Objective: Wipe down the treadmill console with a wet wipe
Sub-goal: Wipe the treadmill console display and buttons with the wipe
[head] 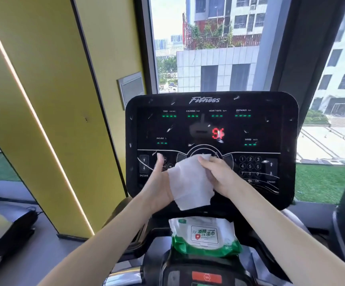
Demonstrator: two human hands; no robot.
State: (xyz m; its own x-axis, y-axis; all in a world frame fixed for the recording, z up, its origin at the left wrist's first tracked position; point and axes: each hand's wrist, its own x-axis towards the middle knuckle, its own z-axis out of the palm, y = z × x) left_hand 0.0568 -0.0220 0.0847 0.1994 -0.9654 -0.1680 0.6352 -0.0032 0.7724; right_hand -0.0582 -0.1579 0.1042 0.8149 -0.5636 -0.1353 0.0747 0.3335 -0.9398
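The black treadmill console (210,124) stands upright in front of me, lit with green and red digits and flecked with pale smudges. A white wet wipe (190,182) hangs in front of its lower middle. My right hand (219,174) grips the wipe's upper right part with fingers curled round it. My left hand (159,180) is at the wipe's left edge, thumb raised, and the wipe drapes over its palm side so the fingers are hidden.
A green and white pack of wet wipes (204,236) lies on the ledge below the console. A red stop button (206,276) sits lower down. A yellow pillar (49,112) rises at the left, and windows lie behind the console.
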